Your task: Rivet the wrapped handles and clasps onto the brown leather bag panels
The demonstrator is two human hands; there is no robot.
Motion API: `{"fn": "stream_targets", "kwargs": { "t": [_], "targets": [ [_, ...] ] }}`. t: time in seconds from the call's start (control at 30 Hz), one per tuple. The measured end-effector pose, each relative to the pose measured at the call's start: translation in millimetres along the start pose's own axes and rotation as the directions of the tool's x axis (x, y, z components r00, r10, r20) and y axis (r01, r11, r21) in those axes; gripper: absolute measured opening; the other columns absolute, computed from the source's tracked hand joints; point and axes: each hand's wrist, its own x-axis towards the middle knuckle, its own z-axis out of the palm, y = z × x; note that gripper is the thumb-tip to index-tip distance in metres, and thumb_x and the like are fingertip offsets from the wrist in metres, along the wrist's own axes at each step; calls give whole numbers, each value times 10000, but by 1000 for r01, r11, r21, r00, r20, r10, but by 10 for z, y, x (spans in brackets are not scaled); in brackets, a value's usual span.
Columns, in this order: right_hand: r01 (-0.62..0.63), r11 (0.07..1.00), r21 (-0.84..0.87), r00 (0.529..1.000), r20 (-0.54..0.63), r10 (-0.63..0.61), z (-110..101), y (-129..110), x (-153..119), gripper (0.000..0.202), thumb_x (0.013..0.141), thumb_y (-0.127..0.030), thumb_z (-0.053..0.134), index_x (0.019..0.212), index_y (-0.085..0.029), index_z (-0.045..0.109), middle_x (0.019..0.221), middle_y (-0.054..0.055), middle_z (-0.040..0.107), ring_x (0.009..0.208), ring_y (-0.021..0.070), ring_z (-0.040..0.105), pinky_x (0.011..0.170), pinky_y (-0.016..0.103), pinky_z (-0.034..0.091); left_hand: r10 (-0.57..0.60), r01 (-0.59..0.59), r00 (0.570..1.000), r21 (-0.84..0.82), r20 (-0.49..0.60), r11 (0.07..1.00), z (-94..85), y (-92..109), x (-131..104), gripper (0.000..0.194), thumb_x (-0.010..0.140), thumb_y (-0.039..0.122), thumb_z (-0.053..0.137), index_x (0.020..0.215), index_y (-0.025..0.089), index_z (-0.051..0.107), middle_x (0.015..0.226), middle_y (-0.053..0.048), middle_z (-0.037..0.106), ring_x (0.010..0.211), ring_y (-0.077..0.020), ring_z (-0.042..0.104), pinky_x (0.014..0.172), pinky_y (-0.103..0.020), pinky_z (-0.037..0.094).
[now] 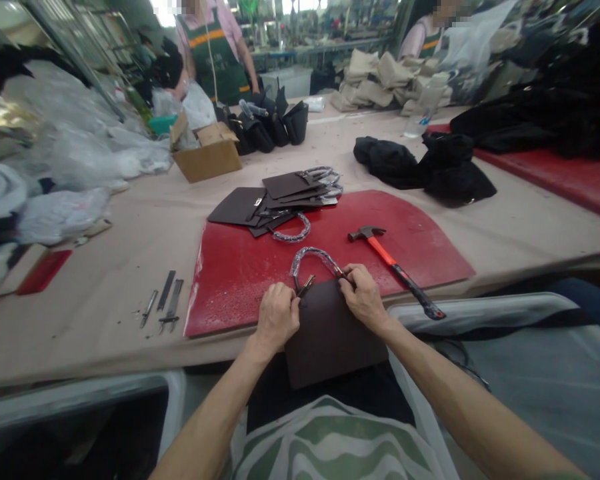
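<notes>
A dark brown flat panel [337,340] hangs partly over the table's front edge, its upper end on the red mat [240,287]. A plastic-wrapped curved handle [313,252] arches from its top edge. My left hand [279,312] grips the panel's top left, beside a small brass-coloured metal piece [306,285] at the handle's end. With closed fingers, my right hand [363,293] holds the handle's other end at the panel's top right. Just right of it lies a claw hammer [397,270] with an orange and black grip. Behind, similar brown panels [285,193] with wrapped handles are piled up.
Slim metal tools [167,300] lie on the table left of the mat. Farther back are a cardboard box [207,157], black bags [280,123], black cloth bundles [425,167] and a plastic bottle [427,107]. Grey bins [535,353] flank my lap. Two people stand across the table.
</notes>
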Motion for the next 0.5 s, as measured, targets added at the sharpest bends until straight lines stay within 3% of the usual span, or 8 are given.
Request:
{"fn": "stream_targets", "kwargs": {
  "t": [0.13,0.3,0.4,0.5],
  "targets": [
    [-87,994,-59,993,-88,82,91,-18,20,109,899,-189,437,814,-235,487,965,114,556,933,250,525,866,395,441,5,10,993,129,-117,992,85,26,-55,150,906,144,508,778,220,490,814,-78,562,825,-244,542,756,-361,450],
    [-96,986,-135,995,-5,96,69,-82,32,127,874,-207,492,960,-204,585,1004,114,600,967,275,505,890,418,405,-183,246,941,203,-284,948,174,110,-47,155,871,114,493,760,222,490,795,-81,548,806,-256,557,712,-357,444],
    [-88,981,-172,995,40,96,-4,-107,-10,220,883,-269,544,1079,-210,625,1105,115,623,1042,296,492,942,451,362,-194,229,958,154,-213,961,151,131,-29,147,873,138,524,758,223,492,813,-74,570,856,-260,571,773,-371,452],
    [-114,961,-250,991,42,128,-30,-139,-49,226,902,-342,567,1064,-222,669,1128,116,627,1051,313,474,947,482,328,-180,189,975,57,-133,980,92,101,-41,92,883,177,562,807,214,523,902,-74,621,944,-261,589,848,-384,455]
  ]
}}
